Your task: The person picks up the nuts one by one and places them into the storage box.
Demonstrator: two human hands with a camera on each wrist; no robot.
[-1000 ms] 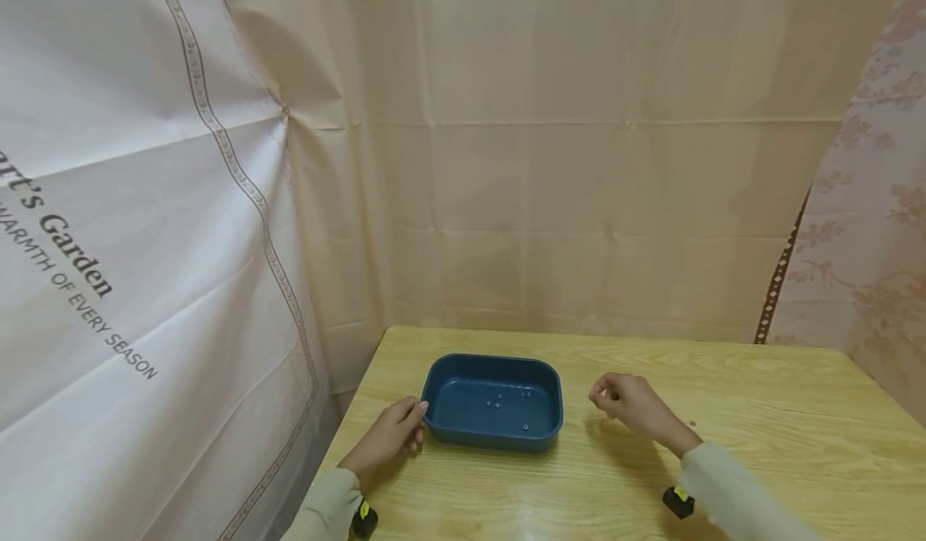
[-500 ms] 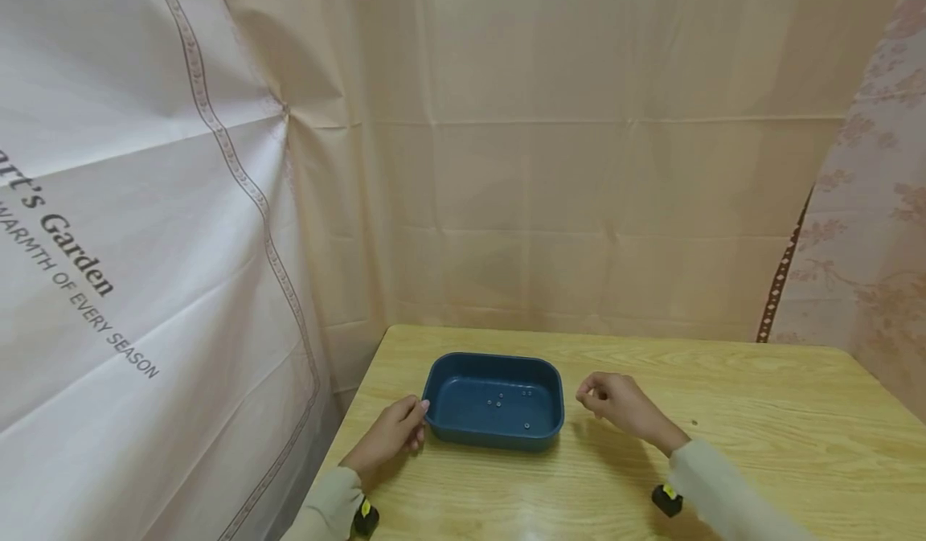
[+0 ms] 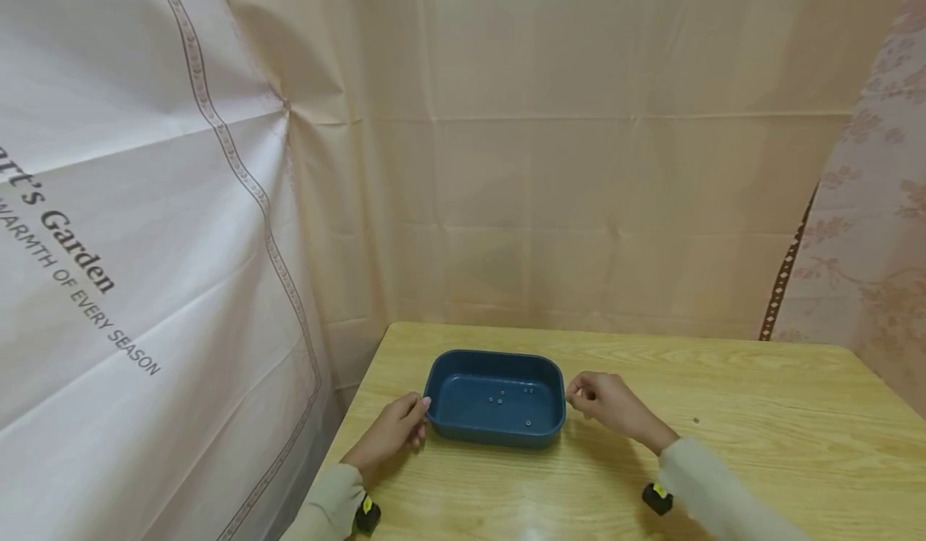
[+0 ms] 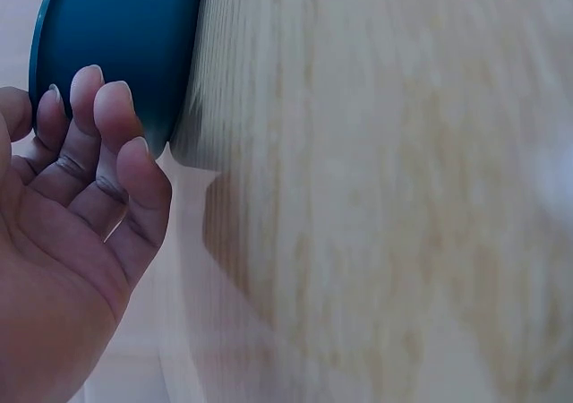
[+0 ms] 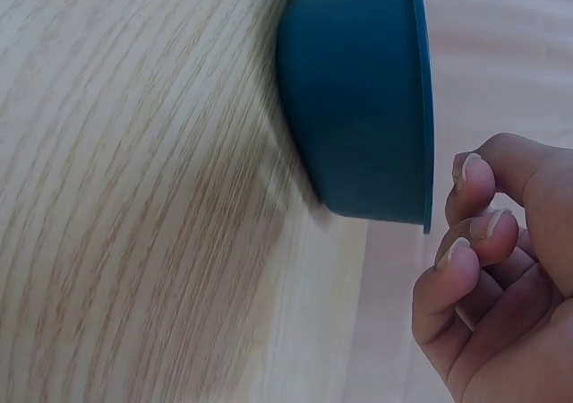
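Note:
A dark blue rectangular tub [image 3: 495,438] stands on the table in the head view. Several small metal nuts [image 3: 499,401] lie loose on its floor. My left hand [image 3: 394,430] pinches the tub's left rim between thumb and index finger; the other fingers curl below, as the left wrist view shows. At the tub's right end is my right hand [image 3: 615,406], just outside the rim. Its fingers [image 5: 448,278] are curled and thumb and index fingertip meet; whether something tiny sits between them is hidden. A single small nut [image 3: 696,420] lies on the tabletop beyond the right wrist.
The light wood table [image 3: 781,436] reaches far to the right of the tub. A beige cloth [image 3: 579,203] hangs behind its back edge, and a white printed cloth [image 3: 145,284] hangs along the left side. Each wrist carries a small black camera [image 3: 657,498].
My right hand has moved left, from well right of the tub to beside its right rim, with its fingers still curled. The left hand keeps its hold on the rim.

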